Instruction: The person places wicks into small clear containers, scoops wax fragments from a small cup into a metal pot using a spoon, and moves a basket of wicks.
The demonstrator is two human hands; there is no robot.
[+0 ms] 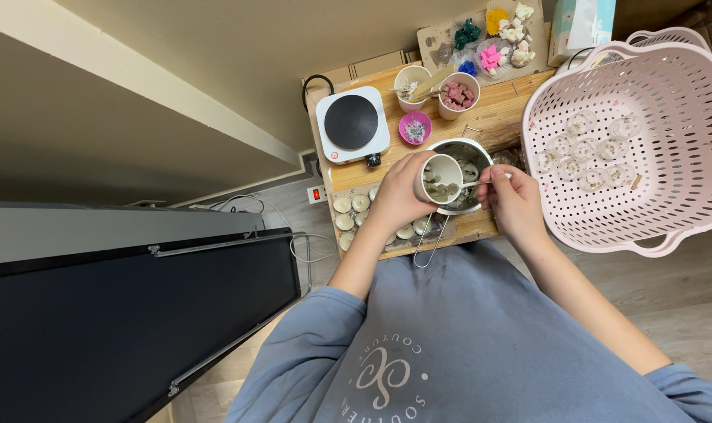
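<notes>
The paper cup (440,178) sat just above the middle of the frame, tipped on its side so that its mouth faced you and hung over the small metal pot (464,174), which let anything scraped out of it land in the pot. Your left hand (399,196) was wrapped around the cup's wall, fingers closed on it, holding it at that tilt. Your right hand (514,200) came in from the right with its fingers pinched shut on a thin pale stick (475,184), the tip reaching into the cup's mouth, as it seemed, to work the pale lumps inside loose. The pot rested on a small wooden table (504,110), its wire handle running down toward you. Just left of the pot and lower, a row of little round moulds (349,211) filled with pale wax lay within easy reach. At the upper left of the table stood an electric hot plate (352,124), with a pink dish (414,128) and two more cups beside it. A pink perforated basket (645,133) filled the right of the frame, holding clear little cups.
</notes>
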